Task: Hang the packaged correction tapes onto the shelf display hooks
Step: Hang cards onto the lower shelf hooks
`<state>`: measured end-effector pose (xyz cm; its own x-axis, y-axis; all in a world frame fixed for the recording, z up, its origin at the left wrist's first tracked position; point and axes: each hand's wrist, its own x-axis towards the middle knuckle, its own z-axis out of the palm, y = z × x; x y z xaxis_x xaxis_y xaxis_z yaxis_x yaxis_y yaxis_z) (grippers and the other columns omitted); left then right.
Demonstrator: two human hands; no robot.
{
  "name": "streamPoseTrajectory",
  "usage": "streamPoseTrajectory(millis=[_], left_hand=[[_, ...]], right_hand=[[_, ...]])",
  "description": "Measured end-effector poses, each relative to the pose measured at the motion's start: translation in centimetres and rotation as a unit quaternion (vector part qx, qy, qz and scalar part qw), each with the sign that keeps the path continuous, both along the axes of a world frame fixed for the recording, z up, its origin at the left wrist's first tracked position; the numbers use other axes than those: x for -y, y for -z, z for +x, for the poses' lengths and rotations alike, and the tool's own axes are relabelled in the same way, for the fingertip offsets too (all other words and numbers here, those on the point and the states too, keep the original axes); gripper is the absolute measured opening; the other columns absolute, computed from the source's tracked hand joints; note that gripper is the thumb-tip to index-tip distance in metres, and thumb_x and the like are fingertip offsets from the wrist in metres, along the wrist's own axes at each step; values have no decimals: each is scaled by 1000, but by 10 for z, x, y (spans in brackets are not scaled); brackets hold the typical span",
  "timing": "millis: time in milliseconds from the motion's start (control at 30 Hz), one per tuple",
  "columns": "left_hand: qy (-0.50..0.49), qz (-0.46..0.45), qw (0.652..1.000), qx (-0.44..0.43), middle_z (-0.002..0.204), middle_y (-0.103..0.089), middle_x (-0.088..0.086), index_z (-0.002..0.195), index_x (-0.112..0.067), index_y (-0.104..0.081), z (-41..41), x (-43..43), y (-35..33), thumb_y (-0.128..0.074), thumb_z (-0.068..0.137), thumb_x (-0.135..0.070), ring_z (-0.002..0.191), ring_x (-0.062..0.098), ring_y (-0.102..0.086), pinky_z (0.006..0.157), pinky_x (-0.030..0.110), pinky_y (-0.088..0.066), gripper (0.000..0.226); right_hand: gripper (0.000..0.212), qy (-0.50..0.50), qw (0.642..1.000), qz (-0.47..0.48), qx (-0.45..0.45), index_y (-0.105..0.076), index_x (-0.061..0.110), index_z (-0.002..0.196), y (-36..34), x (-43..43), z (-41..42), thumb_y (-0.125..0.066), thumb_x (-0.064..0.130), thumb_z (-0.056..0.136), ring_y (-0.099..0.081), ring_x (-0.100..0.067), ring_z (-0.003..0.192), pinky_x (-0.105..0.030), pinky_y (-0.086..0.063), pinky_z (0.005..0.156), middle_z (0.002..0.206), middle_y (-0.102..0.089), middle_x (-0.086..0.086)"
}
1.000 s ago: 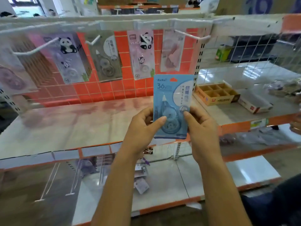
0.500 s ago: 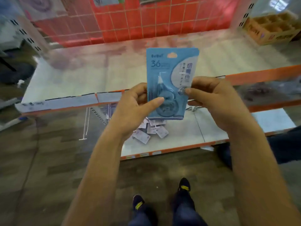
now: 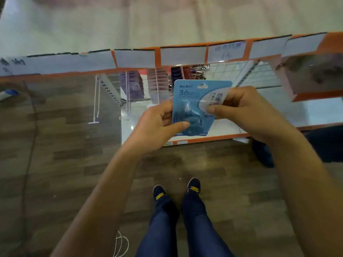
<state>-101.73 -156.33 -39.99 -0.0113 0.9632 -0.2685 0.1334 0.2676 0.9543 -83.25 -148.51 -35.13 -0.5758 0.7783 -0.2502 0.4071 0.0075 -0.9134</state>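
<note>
You pinch the blue tape pack (image 3: pixel 193 101) by its sides, left hand (image 3: pixel 156 125) on the left edge and right hand (image 3: pixel 241 110) on the right, so it stands tall between them with its hole (image 3: pixel 202 86) on top, and the bare hook (image 3: pixel 96 101) is farther out past your left hand.

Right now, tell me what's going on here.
A person holds one blue packaged correction tape in both hands: the left hand pinches its left edge, the right hand its right side. It is in the air in front of the shelf, not yet hung.
</note>
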Motion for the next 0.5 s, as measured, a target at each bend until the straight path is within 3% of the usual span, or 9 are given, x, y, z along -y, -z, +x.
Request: streamPoseTrajectory(millis=[200, 500], left_hand=[[-31, -32, 999, -17, 107, -70, -4, 103, -30, -63, 0, -9, 58, -69, 84, 0, 102, 15, -68, 93, 41, -54, 36], [-69, -63, 995, -46, 114, -68, 7, 116, -18, -62, -2, -16, 138, -70, 82, 0, 105, 22, -66, 93, 45, -54, 39]], right_hand=[[17, 44, 998, -45, -1, -69, 24, 91, 73, -11, -3, -67, 8, 85, -65, 8, 75, -8, -50, 67, 81, -68, 18], [12, 111, 988, -105, -18, -71, 23, 92, 174, -15, -11, -74, 17, 81, -68, -5, 86, -21, -51, 71, 89, -73, 8]])
